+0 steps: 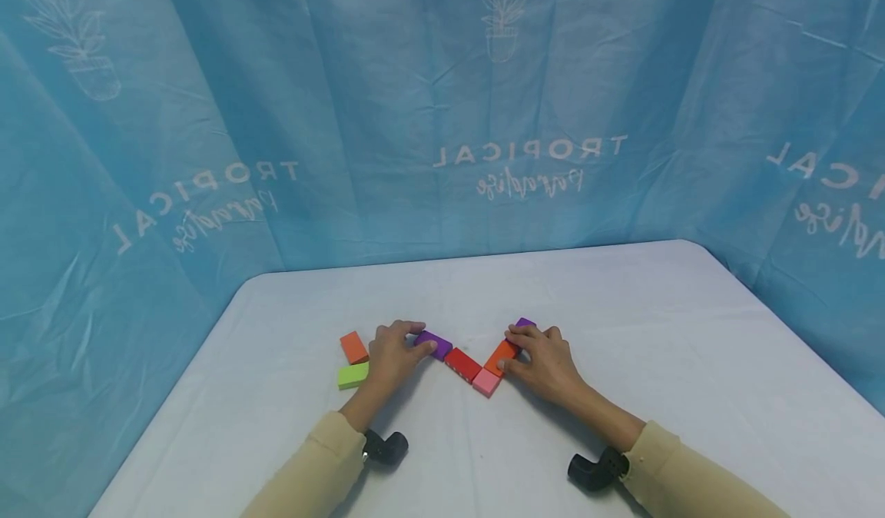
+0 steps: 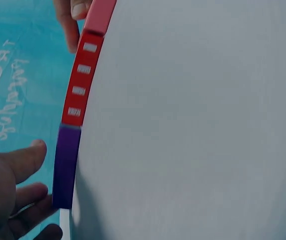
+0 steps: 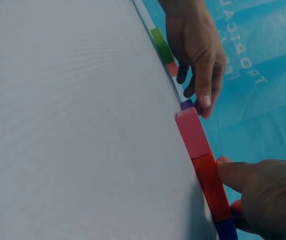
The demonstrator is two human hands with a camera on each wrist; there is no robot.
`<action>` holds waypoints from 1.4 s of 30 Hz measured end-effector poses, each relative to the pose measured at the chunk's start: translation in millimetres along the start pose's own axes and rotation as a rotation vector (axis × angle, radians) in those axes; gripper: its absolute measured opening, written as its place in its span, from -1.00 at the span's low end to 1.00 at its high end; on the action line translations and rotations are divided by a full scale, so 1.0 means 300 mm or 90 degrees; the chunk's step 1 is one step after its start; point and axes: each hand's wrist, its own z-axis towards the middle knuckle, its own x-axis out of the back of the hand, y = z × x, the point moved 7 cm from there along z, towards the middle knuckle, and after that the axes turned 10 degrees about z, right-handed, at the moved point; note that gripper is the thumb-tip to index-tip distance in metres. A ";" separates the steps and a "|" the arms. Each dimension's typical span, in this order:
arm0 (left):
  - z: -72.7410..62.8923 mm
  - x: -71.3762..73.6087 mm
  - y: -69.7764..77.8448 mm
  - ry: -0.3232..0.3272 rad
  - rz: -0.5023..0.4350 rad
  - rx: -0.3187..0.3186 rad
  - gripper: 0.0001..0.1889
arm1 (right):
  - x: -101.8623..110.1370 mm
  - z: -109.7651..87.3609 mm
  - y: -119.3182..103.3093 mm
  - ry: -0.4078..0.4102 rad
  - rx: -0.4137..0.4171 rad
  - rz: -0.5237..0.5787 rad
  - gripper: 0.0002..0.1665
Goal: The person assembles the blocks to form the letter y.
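On the white table a bent row of blocks runs from a left purple block (image 1: 433, 345) through a red block (image 1: 463, 366) and a pink block (image 1: 486, 383) to an orange block (image 1: 499, 358) and a right purple block (image 1: 525, 323). My left hand (image 1: 396, 356) is at the left purple block, fingertips by its outer end; the left wrist view shows the thumb lifted away from it. The right hand (image 1: 546, 360) pinches the orange block between thumb and fingers, close to where it meets the right purple block. White marks line the red block's side.
Left of my left hand lie another orange block (image 1: 354, 347) and a lime green block (image 1: 353, 376), the latter partly behind the hand. A blue printed curtain (image 1: 387, 118) hangs beyond the table's back edge. Both wrists carry black camera mounts (image 1: 598, 470).
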 end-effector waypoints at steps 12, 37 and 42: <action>0.002 -0.011 0.013 -0.001 0.045 -0.017 -0.56 | -0.002 -0.003 -0.002 -0.001 0.011 0.004 -0.37; 0.033 -0.025 0.017 -0.057 0.033 -0.061 -0.55 | 0.000 -0.001 -0.002 -0.001 0.009 0.002 -0.35; 0.035 -0.028 0.019 -0.062 0.036 -0.060 -0.54 | 0.001 -0.002 -0.001 -0.002 0.007 0.003 -0.35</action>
